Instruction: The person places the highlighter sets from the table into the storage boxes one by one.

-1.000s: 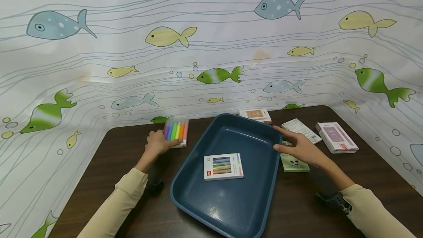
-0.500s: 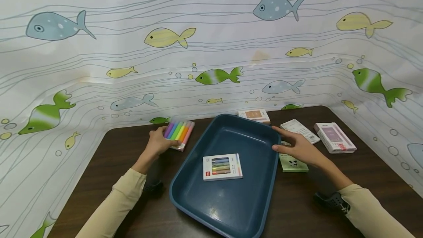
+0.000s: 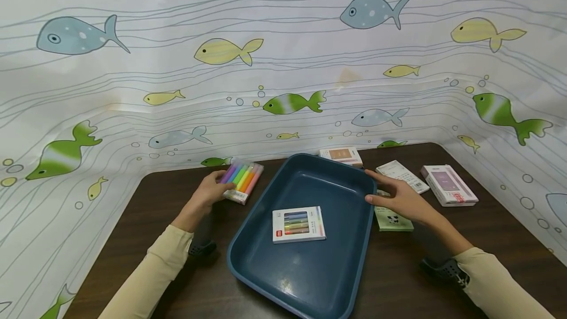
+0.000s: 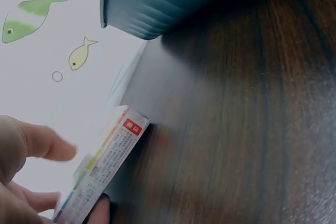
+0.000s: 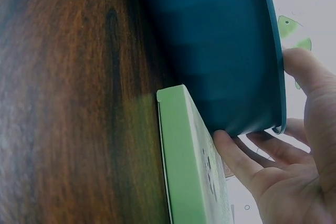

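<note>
In the head view a clear pack of rainbow-coloured markers [image 3: 245,179] lies tilted at the back left of the table. My left hand [image 3: 210,191] holds it by its left side, thumb over its face. In the left wrist view, a fingertip [image 4: 100,211] shows under the edge of the marker pack [image 4: 105,163]. My right hand [image 3: 398,198] grips the right rim of a dark blue tray [image 3: 341,279], thumb inside and fingers along the outer wall. A white box of coloured sticks [image 3: 299,224] lies flat in the tray.
Right of the tray are a green box with a panda-like picture [image 3: 394,219], a white box with printed text [image 3: 400,175] and a purple-and-white box [image 3: 449,184]. Another box [image 3: 342,155] stands behind the tray. A fish-patterned sheet [image 3: 283,63] borders the dark wooden table [image 3: 164,201].
The marker pack has turned clockwise and shifted a little to the right. My left hand has drawn slightly left across it. My right hand and the tray stay in place.
</note>
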`<action>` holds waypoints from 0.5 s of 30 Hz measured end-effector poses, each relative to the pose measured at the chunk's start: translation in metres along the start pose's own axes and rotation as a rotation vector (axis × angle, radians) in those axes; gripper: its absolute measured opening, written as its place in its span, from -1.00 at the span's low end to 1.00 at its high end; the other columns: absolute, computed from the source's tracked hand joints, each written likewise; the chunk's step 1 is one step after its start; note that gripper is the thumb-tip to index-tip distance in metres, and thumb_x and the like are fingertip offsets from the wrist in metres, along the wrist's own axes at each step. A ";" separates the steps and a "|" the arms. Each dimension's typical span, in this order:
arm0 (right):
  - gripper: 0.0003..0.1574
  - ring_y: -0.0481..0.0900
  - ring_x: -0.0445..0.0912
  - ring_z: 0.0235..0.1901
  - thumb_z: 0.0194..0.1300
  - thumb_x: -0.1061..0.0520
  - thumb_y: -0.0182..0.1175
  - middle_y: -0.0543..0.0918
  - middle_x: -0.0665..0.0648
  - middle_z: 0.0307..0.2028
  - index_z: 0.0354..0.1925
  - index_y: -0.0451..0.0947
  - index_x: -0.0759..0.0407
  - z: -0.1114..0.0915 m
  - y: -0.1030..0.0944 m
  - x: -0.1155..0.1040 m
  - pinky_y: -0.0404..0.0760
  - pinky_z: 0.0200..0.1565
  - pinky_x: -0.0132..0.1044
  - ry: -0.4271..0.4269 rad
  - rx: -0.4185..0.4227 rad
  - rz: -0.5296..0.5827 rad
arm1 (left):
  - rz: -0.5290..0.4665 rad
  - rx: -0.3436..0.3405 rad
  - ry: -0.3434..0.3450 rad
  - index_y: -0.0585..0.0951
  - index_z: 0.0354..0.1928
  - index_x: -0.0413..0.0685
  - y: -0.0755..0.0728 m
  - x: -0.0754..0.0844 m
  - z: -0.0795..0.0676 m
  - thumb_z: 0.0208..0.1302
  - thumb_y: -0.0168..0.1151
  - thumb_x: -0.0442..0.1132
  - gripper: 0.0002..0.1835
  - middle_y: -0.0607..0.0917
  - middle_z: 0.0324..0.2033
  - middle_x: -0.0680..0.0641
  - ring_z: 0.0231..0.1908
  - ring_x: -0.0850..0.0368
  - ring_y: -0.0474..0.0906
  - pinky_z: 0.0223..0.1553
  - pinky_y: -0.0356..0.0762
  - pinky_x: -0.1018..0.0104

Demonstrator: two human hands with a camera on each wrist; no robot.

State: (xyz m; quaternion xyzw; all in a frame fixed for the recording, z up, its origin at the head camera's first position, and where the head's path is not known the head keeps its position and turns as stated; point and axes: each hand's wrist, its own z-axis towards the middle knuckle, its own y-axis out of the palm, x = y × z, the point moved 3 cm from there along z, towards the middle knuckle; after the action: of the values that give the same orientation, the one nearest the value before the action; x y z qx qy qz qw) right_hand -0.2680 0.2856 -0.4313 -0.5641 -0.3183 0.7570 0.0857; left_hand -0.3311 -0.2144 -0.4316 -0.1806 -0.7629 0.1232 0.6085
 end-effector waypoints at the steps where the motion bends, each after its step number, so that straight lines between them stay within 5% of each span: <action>1: -0.07 0.26 0.37 0.38 0.42 0.02 0.34 0.17 0.30 0.51 0.58 0.14 0.06 0.000 0.000 0.000 0.45 0.16 0.28 0.000 0.000 0.000 | -0.029 -0.007 -0.006 0.06 0.57 -0.29 0.000 -0.001 0.001 0.50 0.14 -0.25 -0.26 0.27 0.31 -0.40 0.05 -0.17 0.40 0.16 0.45 -0.07; 5: -0.07 0.27 0.37 0.38 0.41 0.02 0.34 0.18 0.30 0.51 0.59 0.14 0.05 0.000 0.001 0.000 0.45 0.16 0.28 0.003 0.000 -0.002 | -0.090 -0.023 -0.012 0.08 0.57 -0.30 -0.004 -0.004 0.003 0.56 -0.03 -0.28 -0.36 0.32 0.25 -0.40 -0.01 -0.12 0.45 0.12 0.51 -0.03; 15: -0.08 0.26 0.36 0.38 0.42 0.04 0.33 0.17 0.29 0.51 0.58 0.15 0.03 -0.001 0.000 0.000 0.46 0.15 0.29 -0.007 0.002 -0.001 | -0.187 -0.021 -0.016 0.16 0.54 -0.25 -0.012 -0.005 0.004 0.53 -0.03 -0.35 -0.40 0.35 0.17 -0.40 -0.02 -0.15 0.48 0.00 0.62 0.00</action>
State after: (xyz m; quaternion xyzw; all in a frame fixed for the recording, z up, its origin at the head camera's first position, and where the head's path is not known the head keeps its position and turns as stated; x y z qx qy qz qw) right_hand -0.2675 0.2858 -0.4312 -0.5614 -0.3179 0.7592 0.0855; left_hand -0.3359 -0.2276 -0.4321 -0.1140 -0.7824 0.0591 0.6094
